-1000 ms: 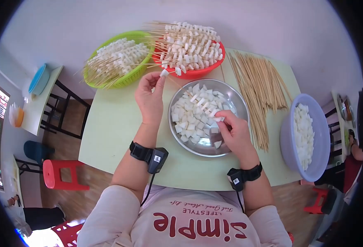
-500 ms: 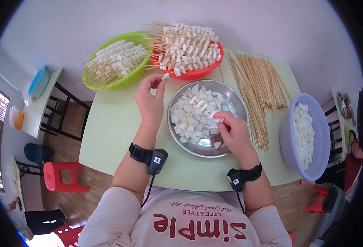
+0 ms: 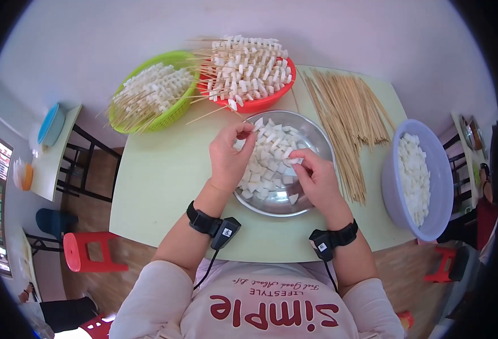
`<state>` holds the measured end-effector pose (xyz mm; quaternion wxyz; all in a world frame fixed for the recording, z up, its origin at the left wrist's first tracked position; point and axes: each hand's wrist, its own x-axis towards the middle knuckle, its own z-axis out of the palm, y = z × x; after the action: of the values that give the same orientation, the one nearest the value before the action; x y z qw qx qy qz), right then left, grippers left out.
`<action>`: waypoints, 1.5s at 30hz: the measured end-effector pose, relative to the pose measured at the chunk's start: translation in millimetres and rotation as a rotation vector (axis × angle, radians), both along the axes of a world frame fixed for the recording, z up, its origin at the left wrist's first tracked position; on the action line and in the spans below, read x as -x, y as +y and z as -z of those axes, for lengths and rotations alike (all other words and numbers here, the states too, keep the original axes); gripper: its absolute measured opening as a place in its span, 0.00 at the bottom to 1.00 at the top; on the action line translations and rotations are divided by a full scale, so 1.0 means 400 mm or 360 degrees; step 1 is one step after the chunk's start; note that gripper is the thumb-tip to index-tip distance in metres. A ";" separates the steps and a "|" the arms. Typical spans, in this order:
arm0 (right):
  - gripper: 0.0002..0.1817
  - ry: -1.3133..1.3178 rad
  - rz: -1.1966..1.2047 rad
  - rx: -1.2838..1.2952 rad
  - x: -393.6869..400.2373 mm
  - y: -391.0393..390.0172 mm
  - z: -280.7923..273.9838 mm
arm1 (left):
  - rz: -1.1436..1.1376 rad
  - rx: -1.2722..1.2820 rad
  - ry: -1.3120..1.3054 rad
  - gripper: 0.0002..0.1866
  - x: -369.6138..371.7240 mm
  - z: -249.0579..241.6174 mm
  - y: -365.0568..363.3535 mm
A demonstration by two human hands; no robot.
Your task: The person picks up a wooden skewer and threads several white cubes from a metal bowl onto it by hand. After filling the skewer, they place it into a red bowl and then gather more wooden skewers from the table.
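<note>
White chunks (image 3: 269, 164) fill much of a steel bowl (image 3: 283, 210). Over its left rim, my left hand (image 3: 230, 155) is closed in a pinch on a white piece (image 3: 258, 124). On the bowl's right side my right hand (image 3: 318, 179) is closed on the near end of a skewer, with a white piece (image 3: 293, 161) at its fingertips. Threaded pieces (image 3: 274, 142) run between the hands, hard to tell from the loose chunks beneath. Behind the bowl, loaded skewers (image 3: 246, 65) are piled in a red basket (image 3: 266, 104).
A green basket (image 3: 173, 117) of loaded skewers stands at the back left. Bare sticks (image 3: 348, 113) lie right of the bowl, beside a lavender tub (image 3: 393, 189) of white chunks. Red stools (image 3: 75, 252) stand on the floor. Parts of other people show at both sides.
My left hand has moved right and toward me, from beside the red basket to the bowl's left rim, still pinched. My right hand has barely moved. The whole view has shifted slightly.
</note>
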<state>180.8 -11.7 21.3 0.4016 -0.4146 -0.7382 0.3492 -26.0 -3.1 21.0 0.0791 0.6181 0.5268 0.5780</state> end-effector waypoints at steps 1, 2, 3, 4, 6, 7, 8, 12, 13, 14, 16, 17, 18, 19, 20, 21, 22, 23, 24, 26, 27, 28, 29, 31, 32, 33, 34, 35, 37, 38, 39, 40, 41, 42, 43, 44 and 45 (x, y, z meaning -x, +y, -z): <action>0.10 0.0003 0.0008 -0.0001 0.000 0.000 0.002 | -0.0005 0.0018 -0.0041 0.08 0.000 0.003 0.002; 0.10 -0.0007 0.0013 0.0008 0.001 0.000 0.003 | -0.0010 0.0036 -0.0082 0.08 0.000 0.005 0.002; 0.10 -0.0018 0.0017 0.0018 0.002 -0.001 0.003 | -0.0001 0.0036 -0.0082 0.08 -0.001 0.005 0.002; 0.10 -0.0018 0.0024 0.0017 0.003 -0.003 0.002 | -0.0013 0.0044 -0.0075 0.07 0.000 0.004 0.001; 0.10 -0.0053 0.0066 -0.0059 0.005 -0.006 -0.003 | -0.0024 0.0054 -0.0068 0.07 0.001 0.002 0.002; 0.10 -0.0053 0.0068 -0.0056 0.006 -0.007 -0.006 | -0.0041 -0.0026 0.0031 0.08 0.002 -0.001 0.002; 0.10 -0.0082 0.0076 -0.0058 0.006 -0.010 -0.011 | -0.0057 -0.0105 0.0129 0.08 0.004 -0.003 0.001; 0.10 -0.0015 0.0069 -0.0106 0.004 -0.004 -0.003 | 0.0079 -0.0029 -0.0071 0.08 0.013 0.026 0.014; 0.10 -0.0017 0.0071 -0.0108 0.003 -0.004 -0.003 | 0.0244 0.0050 -0.0357 0.08 0.011 0.020 0.014; 0.10 -0.0027 0.0065 -0.0098 0.003 -0.005 -0.003 | 0.0408 0.0132 -0.0643 0.08 0.011 0.017 0.013; 0.10 -0.0039 0.0057 -0.0083 0.004 -0.006 -0.001 | 0.0547 0.0241 -0.0782 0.08 0.021 0.015 0.015; 0.10 -0.0033 0.0040 -0.0086 0.005 -0.005 0.000 | 0.0686 0.0346 -0.0919 0.09 0.025 0.015 0.017; 0.10 -0.0028 0.0024 -0.0088 0.005 -0.004 0.001 | 0.0685 0.0347 -0.0922 0.09 0.026 0.018 0.019; 0.10 -0.0031 0.0024 -0.0086 0.004 -0.003 0.001 | 0.0721 0.0325 -0.0987 0.08 0.028 0.022 0.023; 0.10 -0.0042 -0.0009 -0.0045 0.003 -0.002 -0.002 | 0.0757 0.0302 -0.1051 0.08 0.029 0.025 0.025; 0.10 -0.0053 -0.0041 -0.0005 0.002 -0.001 -0.005 | 0.0757 0.0303 -0.1054 0.08 0.030 0.024 0.025; 0.10 -0.0054 -0.0040 -0.0003 0.000 0.001 -0.008 | 0.0802 0.0287 -0.1081 0.08 0.031 0.022 0.025; 0.09 0.0049 -0.0103 0.0202 -0.003 0.003 -0.011 | 0.0847 0.0273 -0.1110 0.08 0.032 0.020 0.024; 0.09 0.0154 -0.0164 0.0408 -0.006 0.005 -0.011 | 0.0848 0.0280 -0.1112 0.08 0.032 0.020 0.024; 0.09 0.0234 -0.0226 0.0517 -0.010 0.015 0.000 | 0.0888 0.0236 -0.1036 0.09 0.034 0.021 0.024; 0.09 0.0314 -0.0288 0.0623 -0.015 0.019 0.006 | 0.0897 0.0256 -0.1042 0.09 0.036 0.023 0.027; 0.09 0.0316 -0.0266 0.0647 -0.017 0.021 0.004 | 0.0928 0.0246 -0.1067 0.09 0.038 0.026 0.030; 0.09 0.0318 -0.0270 0.0619 -0.017 0.021 -0.001 | 0.0962 0.0245 -0.1097 0.09 0.038 0.030 0.031; 0.09 0.0317 -0.0237 0.0611 -0.017 0.018 0.002 | 0.0960 0.0240 -0.1046 0.07 0.025 0.018 0.025; 0.09 0.0446 -0.0115 0.0544 -0.014 0.019 0.004 | 0.0734 0.0255 -0.0933 0.07 0.015 0.011 0.022; 0.09 0.0576 0.0005 0.0468 -0.012 0.022 0.005 | 0.0511 0.0263 -0.0811 0.08 0.008 0.004 0.022; 0.09 0.0689 0.0107 0.0494 -0.014 0.027 0.007 | 0.0411 0.0342 -0.0360 0.11 0.004 -0.008 0.010; 0.09 0.0695 0.0127 0.0496 -0.014 0.032 0.008 | 0.0571 0.0473 -0.0040 0.10 -0.008 -0.022 -0.010; 0.09 0.1100 0.0209 0.0576 -0.013 0.038 0.009 | 0.0944 0.0648 0.0447 0.11 -0.046 -0.037 -0.043; 0.09 0.1101 0.0217 0.0574 -0.012 0.036 0.007 | 0.1158 0.0694 0.0608 0.12 -0.060 -0.027 -0.048; 0.10 0.1105 0.0204 0.0582 -0.012 0.035 0.005 | 0.1161 0.0694 0.0607 0.12 -0.072 -0.016 -0.051; 0.10 0.1110 0.0188 0.0591 -0.012 0.034 0.004 | 0.1229 0.0654 0.0750 0.13 -0.082 -0.005 -0.054; 0.10 0.1109 0.0187 0.0593 -0.013 0.034 0.003 | 0.1295 0.0614 0.0894 0.14 -0.088 0.000 -0.056; 0.10 0.1075 0.0185 0.0584 -0.013 0.034 0.003 | 0.1325 0.0644 0.0915 0.15 -0.090 -0.001 -0.056; 0.10 0.1043 0.0184 0.0575 -0.013 0.034 0.003 | 0.1325 0.0647 0.0916 0.15 -0.090 0.000 -0.056; 0.10 0.1046 0.0185 0.0576 -0.012 0.034 0.003 | 0.1332 0.0667 0.0942 0.14 -0.089 0.002 -0.056; 0.10 0.1059 0.0201 0.0589 -0.010 0.034 0.003 | 0.1341 0.0685 0.0970 0.13 -0.088 0.002 -0.054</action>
<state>184.9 1.8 20.0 0.5583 -0.3887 -0.4649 0.5666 9.2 -24.6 20.0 0.2717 0.8840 0.3396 0.1713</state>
